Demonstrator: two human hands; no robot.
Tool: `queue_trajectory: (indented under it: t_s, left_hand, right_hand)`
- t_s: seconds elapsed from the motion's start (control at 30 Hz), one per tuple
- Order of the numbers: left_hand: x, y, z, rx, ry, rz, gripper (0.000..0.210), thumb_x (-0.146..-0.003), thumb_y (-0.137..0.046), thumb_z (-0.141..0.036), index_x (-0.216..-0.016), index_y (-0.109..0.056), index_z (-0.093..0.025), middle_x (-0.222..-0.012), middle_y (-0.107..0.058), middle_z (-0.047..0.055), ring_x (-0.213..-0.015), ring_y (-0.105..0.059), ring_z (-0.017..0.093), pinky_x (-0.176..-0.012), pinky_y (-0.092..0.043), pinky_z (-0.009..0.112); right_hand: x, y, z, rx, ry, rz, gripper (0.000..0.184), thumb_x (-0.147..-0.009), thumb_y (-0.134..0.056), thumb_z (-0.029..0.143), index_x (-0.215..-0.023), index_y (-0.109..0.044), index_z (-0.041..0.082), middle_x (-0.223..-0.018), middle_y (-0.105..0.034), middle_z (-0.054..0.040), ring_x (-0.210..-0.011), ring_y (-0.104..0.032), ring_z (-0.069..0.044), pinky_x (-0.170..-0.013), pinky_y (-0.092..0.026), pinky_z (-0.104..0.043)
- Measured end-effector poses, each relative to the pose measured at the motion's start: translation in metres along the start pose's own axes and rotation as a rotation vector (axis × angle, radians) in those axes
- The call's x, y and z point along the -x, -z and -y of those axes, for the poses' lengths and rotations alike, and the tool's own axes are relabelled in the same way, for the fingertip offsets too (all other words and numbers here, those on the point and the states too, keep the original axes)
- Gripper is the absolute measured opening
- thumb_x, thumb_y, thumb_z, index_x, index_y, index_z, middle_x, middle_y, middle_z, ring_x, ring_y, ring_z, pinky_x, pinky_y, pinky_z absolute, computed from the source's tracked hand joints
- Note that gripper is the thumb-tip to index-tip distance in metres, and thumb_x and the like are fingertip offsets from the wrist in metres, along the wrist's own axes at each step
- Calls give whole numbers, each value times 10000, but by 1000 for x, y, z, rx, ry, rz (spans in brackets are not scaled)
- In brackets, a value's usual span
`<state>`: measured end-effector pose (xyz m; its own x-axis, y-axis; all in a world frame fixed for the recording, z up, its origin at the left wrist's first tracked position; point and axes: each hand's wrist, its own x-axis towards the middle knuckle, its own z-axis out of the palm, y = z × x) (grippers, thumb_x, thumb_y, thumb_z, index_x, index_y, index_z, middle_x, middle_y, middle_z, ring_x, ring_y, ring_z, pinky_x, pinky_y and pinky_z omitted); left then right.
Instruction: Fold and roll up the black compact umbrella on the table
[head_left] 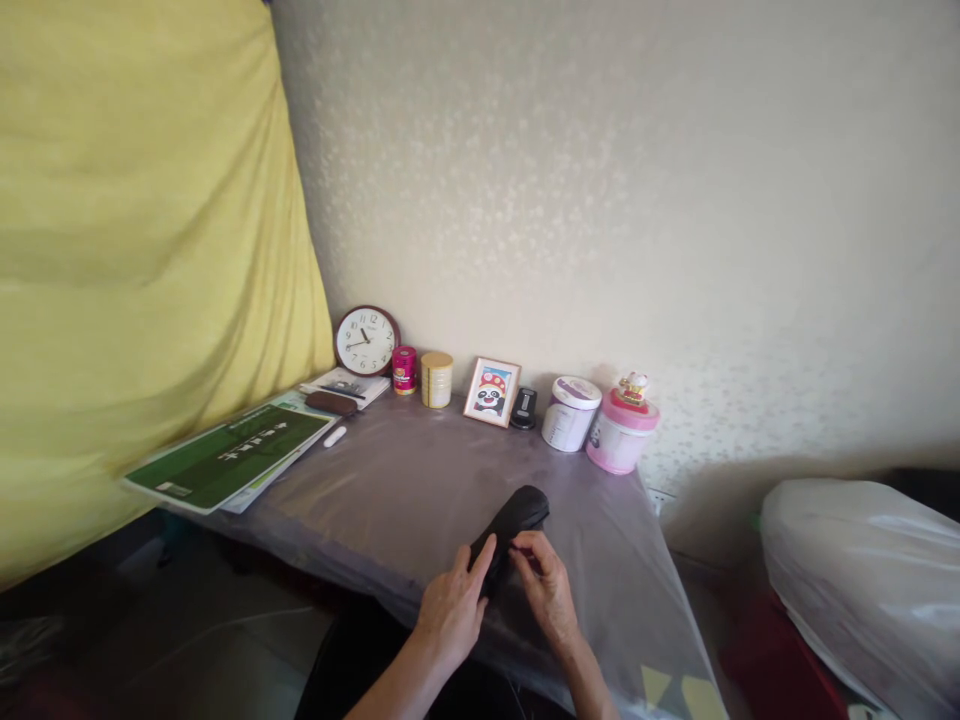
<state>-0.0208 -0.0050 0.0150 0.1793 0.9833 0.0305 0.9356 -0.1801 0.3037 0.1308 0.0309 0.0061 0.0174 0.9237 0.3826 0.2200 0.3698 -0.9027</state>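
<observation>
While both hands work close to the near edge of the table (409,480), I see on my feed a long black cloth bundle (521,510) between them, slim and soft-looking, with a rounded far end and loose folds along its side. It slants away from the person toward the upper right, and its surface is matt and so dark that I cannot make out any fastening. The left hand (454,605) grips its near part, index finger laid straight along the cloth. The right hand (546,585) has thumb and fingertip pinched together at the bundle's right edge; I can't tell exactly which bit they hold.

Along the wall I count four containers, their contents hidden from me. A magenta tin (404,371) stands just beside a pale yellow canister (437,383) with a flat lid. Farther right, past a panda picture in a frame (492,391), a white tub (570,420) with purple markings is lidded, and next to it a pink-and-white tub (616,445) carries a small figurine (634,388) on its pink lid. Off the table at right, a translucent plastic bag (862,560) bulges, its filling unclear to me
</observation>
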Motion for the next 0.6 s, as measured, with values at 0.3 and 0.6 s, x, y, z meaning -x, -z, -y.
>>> queue_trajectory:
  t_s: [0.3,0.6]
  left_hand:
    - [1,-3,-3,-90,-1,13,682,-808,-484,-113,-1367,-202,-383,-1308,-418,103,-849,-642,199,-742,-488,301]
    - [2,-10,-1,-159,-55,-38,657,-807,-514,-152,-1363,-229,-355,-1305,-439,120,-794,-655,182,-701,-517,302]
  right_hand:
    - [-3,4,7,-257,-170,43,209,-695,-676,396,-757,-626,203,-731,-569,18,-640,-569,-138,-667,-457,-263]
    - [-31,-6,0,-5,-134,233,168,-753,-588,361,-752,-608,195,-737,-547,10,-583,-564,-113,-574,-480,-238]
